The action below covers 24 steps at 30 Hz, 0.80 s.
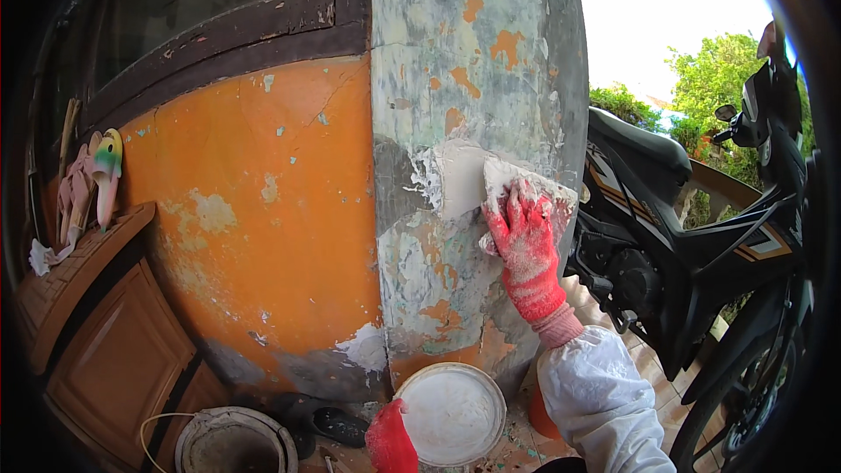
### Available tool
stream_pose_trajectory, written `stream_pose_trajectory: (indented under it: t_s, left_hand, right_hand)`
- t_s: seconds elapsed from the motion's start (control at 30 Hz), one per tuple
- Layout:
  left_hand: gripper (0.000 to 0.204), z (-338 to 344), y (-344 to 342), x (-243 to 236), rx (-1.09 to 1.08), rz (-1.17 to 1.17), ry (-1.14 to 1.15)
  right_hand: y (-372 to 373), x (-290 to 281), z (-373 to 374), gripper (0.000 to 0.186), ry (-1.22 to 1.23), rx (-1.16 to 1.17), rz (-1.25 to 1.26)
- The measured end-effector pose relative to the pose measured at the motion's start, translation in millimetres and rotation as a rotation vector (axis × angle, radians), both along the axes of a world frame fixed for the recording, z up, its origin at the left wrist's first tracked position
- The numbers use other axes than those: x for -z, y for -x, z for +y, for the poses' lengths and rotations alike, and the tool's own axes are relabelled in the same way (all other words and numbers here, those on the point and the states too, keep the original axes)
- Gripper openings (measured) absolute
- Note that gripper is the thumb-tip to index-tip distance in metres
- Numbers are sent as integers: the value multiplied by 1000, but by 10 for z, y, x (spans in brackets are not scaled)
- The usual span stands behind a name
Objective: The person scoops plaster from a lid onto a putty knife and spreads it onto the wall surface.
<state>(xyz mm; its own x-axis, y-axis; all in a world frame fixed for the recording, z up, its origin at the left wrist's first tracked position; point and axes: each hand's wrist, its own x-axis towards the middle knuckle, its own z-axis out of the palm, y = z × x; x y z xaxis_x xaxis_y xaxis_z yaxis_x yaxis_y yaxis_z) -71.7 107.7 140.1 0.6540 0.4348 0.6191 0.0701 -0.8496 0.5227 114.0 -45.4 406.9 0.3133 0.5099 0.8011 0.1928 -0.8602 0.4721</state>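
Note:
My right hand (526, 250), in a red glove smeared with white, presses a flat putty scraper (512, 177) against a grey concrete pillar (464, 52). A fresh patch of white putty (455, 177) lies on the pillar just left of the blade. My left hand (390, 442), also in a red glove, is low in the picture beside a round tub of white putty (451, 412); whether it grips the tub's rim I cannot tell. A white sleeve (600, 398) covers my right forearm.
An orange wall (263, 210) with peeling paint stands left of the pillar under a dark window frame. A black motorbike (692, 236) is parked close on the right. Wooden panels (105, 333) lean at the left, sandals hang above them, and an empty bucket (232, 447) sits below.

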Motion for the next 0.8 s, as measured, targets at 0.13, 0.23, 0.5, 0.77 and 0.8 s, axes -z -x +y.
stream_pose_trajectory:
  t_s: [0.13, 0.23, 0.5, 0.77, 0.8]
  left_hand:
    - [19, -80, 61, -501, 17, -79, 1018]
    - [34, -28, 79, -208, 83, -72, 112]
    - [34, -196, -7, -156, 34, -100, -73]
    - [34, -51, 124, -198, -1, -100, -90]
    - [34, -72, 152, -242, 13, -82, -73]
  right_hand:
    - [-150, 249, 279, 51, 109, 1, 51]
    - [-112, 512, 228, 50, 276, 34, 47]
    - [0, -132, -41, 64, -67, -35, -52]
    - [-18, 599, 286, 49, 371, 8, 79]
    - [29, 603, 212, 47, 375, -41, 129]
